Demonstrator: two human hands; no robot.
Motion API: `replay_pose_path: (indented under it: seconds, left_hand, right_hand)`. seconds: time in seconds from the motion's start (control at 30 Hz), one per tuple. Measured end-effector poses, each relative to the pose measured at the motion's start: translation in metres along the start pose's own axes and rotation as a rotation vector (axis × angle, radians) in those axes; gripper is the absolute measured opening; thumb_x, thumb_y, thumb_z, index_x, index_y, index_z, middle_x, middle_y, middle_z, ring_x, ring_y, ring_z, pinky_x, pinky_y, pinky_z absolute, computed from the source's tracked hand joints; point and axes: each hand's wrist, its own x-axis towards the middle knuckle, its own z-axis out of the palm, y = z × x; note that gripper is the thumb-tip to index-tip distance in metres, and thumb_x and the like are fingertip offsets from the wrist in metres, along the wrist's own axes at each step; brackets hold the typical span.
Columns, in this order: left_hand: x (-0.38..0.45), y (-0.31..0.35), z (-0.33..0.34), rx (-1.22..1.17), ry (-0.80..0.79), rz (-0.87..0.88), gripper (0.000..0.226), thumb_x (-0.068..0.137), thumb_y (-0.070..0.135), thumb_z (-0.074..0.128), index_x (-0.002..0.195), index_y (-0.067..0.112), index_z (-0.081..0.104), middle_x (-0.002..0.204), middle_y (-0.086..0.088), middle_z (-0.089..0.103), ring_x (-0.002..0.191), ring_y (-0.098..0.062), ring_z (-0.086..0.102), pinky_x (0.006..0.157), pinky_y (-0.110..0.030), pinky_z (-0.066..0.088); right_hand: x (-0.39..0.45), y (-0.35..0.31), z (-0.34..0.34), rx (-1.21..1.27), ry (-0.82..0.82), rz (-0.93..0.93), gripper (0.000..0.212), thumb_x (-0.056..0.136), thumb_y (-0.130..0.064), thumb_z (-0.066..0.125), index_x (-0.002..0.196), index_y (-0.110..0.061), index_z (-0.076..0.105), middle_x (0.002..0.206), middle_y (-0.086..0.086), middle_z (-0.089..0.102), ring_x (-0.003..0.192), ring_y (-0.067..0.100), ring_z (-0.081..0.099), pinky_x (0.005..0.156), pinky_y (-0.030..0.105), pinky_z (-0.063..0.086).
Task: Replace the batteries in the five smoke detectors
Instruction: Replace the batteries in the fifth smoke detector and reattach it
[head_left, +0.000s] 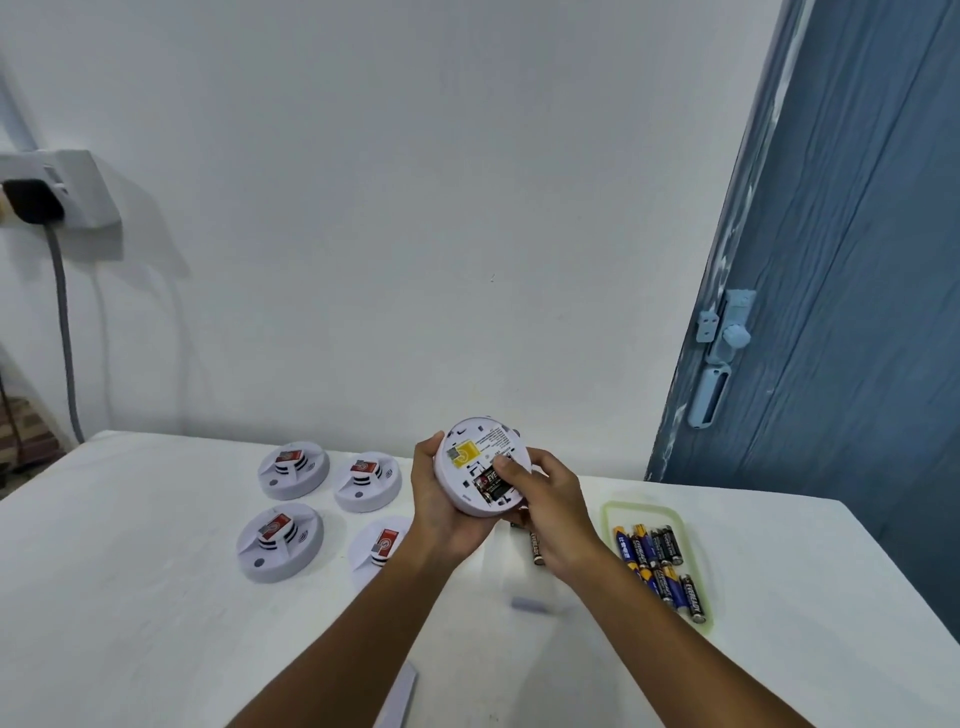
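Left hand (441, 512) grips a white smoke detector (480, 465) from the side and underneath, held above the table (156, 597), back side up toward the camera. Right hand (550, 512) on its right edge, fingers curled, thumb pressing onto a black battery (488, 483) sitting in the open compartment. Loose battery (536, 547) lies on the table just below the hands. Right of that, a clear tray (610, 512) holding several blue and black batteries (660, 564). Left of hands, four more detectors (293, 470) face up in a two-by-two group, the near right one partly hidden by the left wrist.
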Motion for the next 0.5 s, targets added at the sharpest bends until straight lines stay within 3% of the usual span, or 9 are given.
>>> replay_pose_path:
  seconds: [0.17,0.27,0.4,0.5]
  left_hand:
    - [-0.022,-0.003,-0.001,-0.007,0.029,0.027,0.051,0.083,0.043,0.042,0.101,0.006,0.072,0.111,-0.021,0.065,0.1,-0.036,0.06,0.092,-0.048,0.042]
    - [-0.04,0.0,-0.011,-0.042,0.072,0.077,0.052,0.079,0.045,0.044,0.109,0.007,0.065,0.109,-0.021,0.066,0.101,-0.035,0.058,0.092,-0.048,0.04]
    - [-0.067,0.011,-0.034,-0.061,0.134,0.103,0.054,0.085,0.046,0.039,0.101,0.006,0.071,0.111,-0.02,0.065,0.102,-0.035,0.056,0.098,-0.049,0.038]
    - [-0.089,0.024,-0.057,-0.077,0.16,0.121,0.053,0.086,0.047,0.039,0.112,0.008,0.065,0.115,-0.02,0.064,0.106,-0.036,0.056,0.101,-0.051,0.037]
  right_hand:
    - [-0.006,0.006,-0.008,-0.078,-0.093,0.02,0.025,0.087,-0.02,0.068,0.106,-0.006,0.063,0.096,0.012,0.073,0.089,0.025,0.071,0.067,0.031,0.057]
    - [-0.01,0.013,-0.002,-0.151,-0.164,0.069,0.019,0.091,-0.027,0.062,0.1,-0.011,0.067,0.091,0.006,0.074,0.082,0.02,0.069,0.069,0.031,0.056]
    - [-0.021,0.025,0.015,-0.261,-0.236,0.078,0.014,0.092,-0.029,0.06,0.094,-0.017,0.067,0.083,-0.003,0.073,0.075,0.014,0.065,0.067,0.032,0.054]
    - [-0.037,0.038,0.033,-0.363,-0.263,0.072,0.018,0.09,-0.031,0.063,0.099,-0.016,0.065,0.092,0.005,0.072,0.077,0.017,0.066,0.066,0.033,0.051]
